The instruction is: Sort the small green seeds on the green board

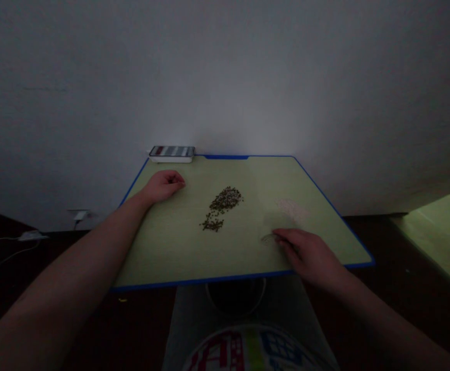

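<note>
My left hand (166, 185) rests on the left of the pale yellow-green tabletop (178, 252), its fingers curled loosely in and no object showing in them. Close to the front right, my right hand (305, 251) pinches a thin wire-like thing (266, 238) whose tip points left, low over the surface; its kind is too faint to tell. Between the hands lies a heap of small dark brown grains (227, 200), with pale bits among them. A smaller dark cluster (212, 223) sits just in front of it. Beyond my right hand, pale grains (292, 208) are spread thinly.
A phone (171, 151) lies on a white box (170, 159) at the far left corner. Blue edging (209, 281) runs round the table, and a wall stands behind it. Below the front edge, a dark round container (235, 296) is between my legs. Cables (31, 236) lie at left.
</note>
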Available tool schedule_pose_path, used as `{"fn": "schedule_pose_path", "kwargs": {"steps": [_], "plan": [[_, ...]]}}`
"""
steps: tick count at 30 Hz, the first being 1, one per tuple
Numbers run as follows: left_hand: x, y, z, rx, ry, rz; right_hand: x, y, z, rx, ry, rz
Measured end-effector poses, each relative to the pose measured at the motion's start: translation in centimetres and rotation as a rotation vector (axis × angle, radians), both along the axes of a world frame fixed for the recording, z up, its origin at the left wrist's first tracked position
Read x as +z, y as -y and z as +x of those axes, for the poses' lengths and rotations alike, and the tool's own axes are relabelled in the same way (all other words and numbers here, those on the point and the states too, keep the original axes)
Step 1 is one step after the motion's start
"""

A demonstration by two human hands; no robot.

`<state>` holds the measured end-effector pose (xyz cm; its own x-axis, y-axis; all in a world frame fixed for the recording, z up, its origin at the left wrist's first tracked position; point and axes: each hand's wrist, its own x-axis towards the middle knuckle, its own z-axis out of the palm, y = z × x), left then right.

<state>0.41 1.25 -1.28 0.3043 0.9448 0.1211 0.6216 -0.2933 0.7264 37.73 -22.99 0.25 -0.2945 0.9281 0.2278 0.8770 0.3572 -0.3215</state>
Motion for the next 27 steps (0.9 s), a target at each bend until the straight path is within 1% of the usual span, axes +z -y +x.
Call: {"fn": "schedule_pose_path", "kwargs": {"steps": [5,9,11,15,18,21,23,24,27], "plan": [[0.2,0.2,0.1,0.002,0.021,0.002,-0.4,-4.0,3.1,-0.2,0.044,0.054],[0.1,0.1,0.1,-0.009,0.034,-0.002,0.1,-6.0,4.2,-0.313,0.071,0.038],[0.1,0.1,0.1,-0.015,0.034,0.003,0.6,-6.7,4.0,-0.343,0.048,0.024],[0.2,0.2,0.1,-0.008,0.026,0.009,1.0,-8.0,2.4,-0.34,-0.022,-0.02],[0.0,0.2,0.1,-0.007,0.009,0.027,1.1,-8.9,1.5,-0.374,0.009,-0.054],[-0.2,0.0,0.0,-0.018,0.028,0.018,1.3,-9.2,1.4,-0.415,0.044,-0.025],[-0.3,0.0,0.0,-0.017,0.034,0.014,1.6,-8.8,1.1,-0.401,0.024,0.002],[-0.3,-0.1,0.0,-0.02,0.03,0.017,1.7,-8.5,0.8,-0.372,-0.012,0.009],[-0.4,-0.1,0.0,-0.025,0.03,0.029,2.1,-7.1,-1.3,-0.193,-0.164,-0.024]]}}
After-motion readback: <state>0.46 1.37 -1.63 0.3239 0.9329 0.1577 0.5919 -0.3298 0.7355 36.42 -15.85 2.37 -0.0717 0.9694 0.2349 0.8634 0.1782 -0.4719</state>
